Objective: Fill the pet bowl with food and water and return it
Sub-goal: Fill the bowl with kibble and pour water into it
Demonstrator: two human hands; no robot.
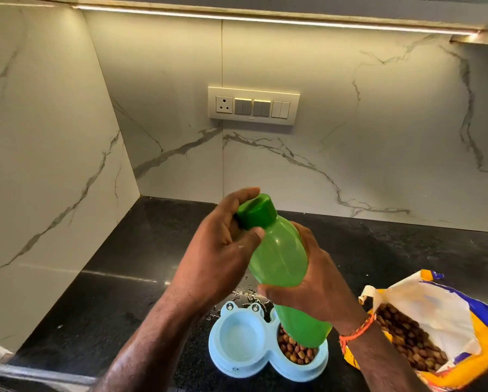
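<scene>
Pet bowl (238, 360) sits low at centre frame on the black counter (118, 278), under a green bottle (282, 267) held in both hands.

Marble wall (350, 137) fills the upper frame, with a switch panel (253, 105) at its centre. At lower right an open food bag (446, 332) shows kibble. The bottle tilts up-left; the right hand (319, 295) grips its body and the left hand (223, 250) curls round its cap (257, 212). The bowl's left compartment holds clear water, and its right holds kibble (295, 353). Water drops (244, 292) lie just beyond the bowl.
</scene>
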